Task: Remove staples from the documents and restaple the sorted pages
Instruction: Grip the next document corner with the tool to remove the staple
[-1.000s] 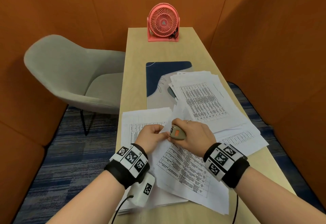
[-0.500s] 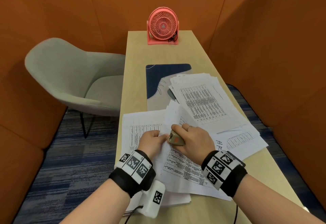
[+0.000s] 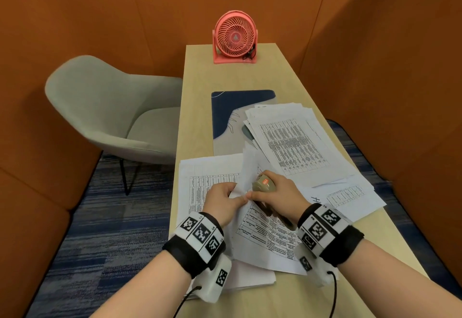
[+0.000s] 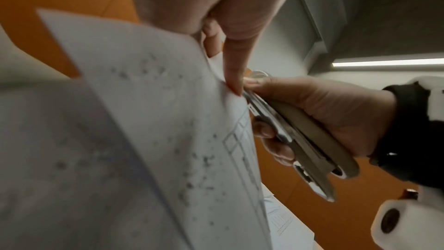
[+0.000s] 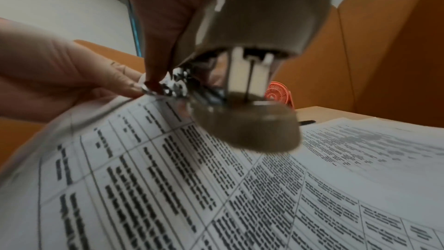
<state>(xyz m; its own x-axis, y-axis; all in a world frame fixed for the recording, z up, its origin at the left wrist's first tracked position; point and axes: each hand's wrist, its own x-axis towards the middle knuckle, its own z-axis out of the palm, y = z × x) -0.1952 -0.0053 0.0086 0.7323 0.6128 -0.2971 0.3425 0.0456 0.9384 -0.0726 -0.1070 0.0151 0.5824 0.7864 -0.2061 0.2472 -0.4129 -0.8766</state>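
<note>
My left hand point(image 3: 223, 199) pinches the top corner of a printed table document point(image 3: 265, 230), whose upper pages are folded up and back. My right hand point(image 3: 277, 194) grips a beige stapler point(image 3: 263, 184), its metal nose at that same corner. In the left wrist view my left fingertip point(image 4: 234, 81) presses the document point(image 4: 156, 121) right beside the stapler point(image 4: 305, 136), with my right hand point(image 4: 331, 113) wrapped around it. From the right wrist, the stapler point(image 5: 247, 64) hangs over the document point(image 5: 192, 178) while the left hand point(image 5: 60, 79) holds the corner. No staple is visible.
A loose stack of printed pages point(image 3: 295, 142) lies at the right, more sheets point(image 3: 207, 175) under my left hand. A blue and grey mat point(image 3: 225, 117) lies behind them, a pink fan point(image 3: 235, 36) at the table's far end. A grey chair point(image 3: 107, 112) stands left.
The stapler has swung round so its nose meets the corner my left hand pinches. The folded-back pages stand a little higher. Both hands stay at the same spot.
</note>
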